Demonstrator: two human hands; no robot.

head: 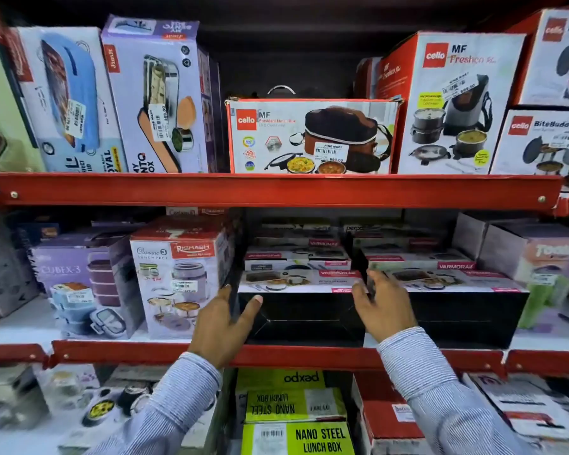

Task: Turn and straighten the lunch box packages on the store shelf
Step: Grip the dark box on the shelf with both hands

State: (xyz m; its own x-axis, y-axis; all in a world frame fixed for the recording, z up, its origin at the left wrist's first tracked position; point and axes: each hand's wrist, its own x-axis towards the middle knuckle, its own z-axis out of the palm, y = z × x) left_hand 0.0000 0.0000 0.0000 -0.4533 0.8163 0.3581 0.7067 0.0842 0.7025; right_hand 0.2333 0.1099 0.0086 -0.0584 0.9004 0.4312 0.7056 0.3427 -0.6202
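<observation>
On the middle shelf a black-fronted Varmora lunch box package (301, 310) lies flat at the bottom of a stack. My left hand (225, 326) grips its left front corner, thumb on the black face, fingers around the side. My right hand (383, 307) holds its right end, fingers pushed into the gap beside a second black Varmora package (460, 310). More Varmora boxes (296, 259) are stacked on top and behind. Both sleeves are striped blue.
A Rishabh Classic 3 box (178, 277) stands close on the left, a Cubex-3 box (79, 284) beyond it. The red shelf rail (276, 354) runs below my hands. Cello boxes (312, 136) fill the upper shelf. Nano Steel lunch boxes (296, 438) sit on the lower shelf.
</observation>
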